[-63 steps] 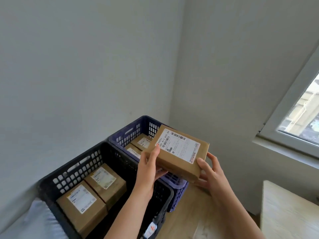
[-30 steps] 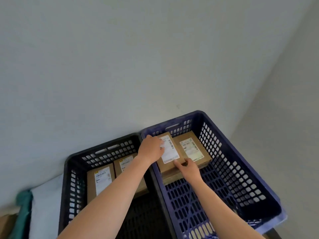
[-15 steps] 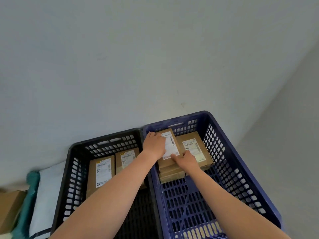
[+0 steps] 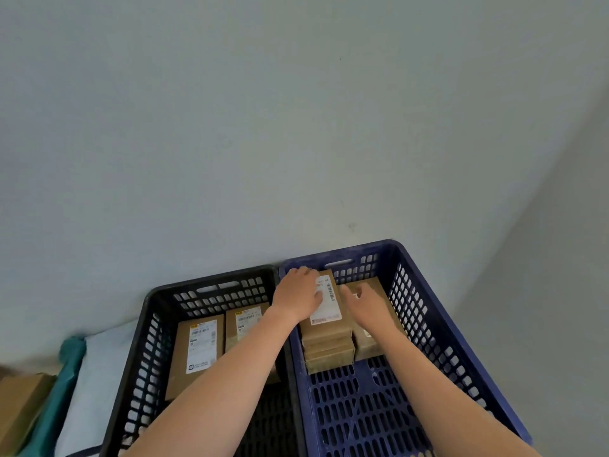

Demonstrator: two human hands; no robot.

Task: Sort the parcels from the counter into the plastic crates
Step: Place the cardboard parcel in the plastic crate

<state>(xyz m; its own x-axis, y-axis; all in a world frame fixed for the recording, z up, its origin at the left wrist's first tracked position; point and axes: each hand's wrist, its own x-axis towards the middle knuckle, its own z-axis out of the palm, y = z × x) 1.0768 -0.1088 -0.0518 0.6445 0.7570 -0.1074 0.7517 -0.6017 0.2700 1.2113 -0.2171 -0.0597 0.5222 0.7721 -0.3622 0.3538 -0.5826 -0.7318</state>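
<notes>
Right hand (image 4: 365, 306) shifts off the stack's near edge to the right flank of the top parcel (image 4: 328, 308), fingers loose and spread, gripping nothing. Left hand (image 4: 298, 296) lies flat on the label, pressing, not clasping. Parcel sits atop the stack in the blue crate (image 4: 428, 291), back-left corner, next to the black crate (image 4: 211, 278). Reads as placed; next parcel due.

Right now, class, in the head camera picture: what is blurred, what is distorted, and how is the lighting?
Head view: lighting soft and even, no glare on the wall; left hand and right hand slightly motion-blurred; label print on the top parcel smeared, unreadable; blue crate and black crate walls splay outward, wide-angle distortion.
</notes>
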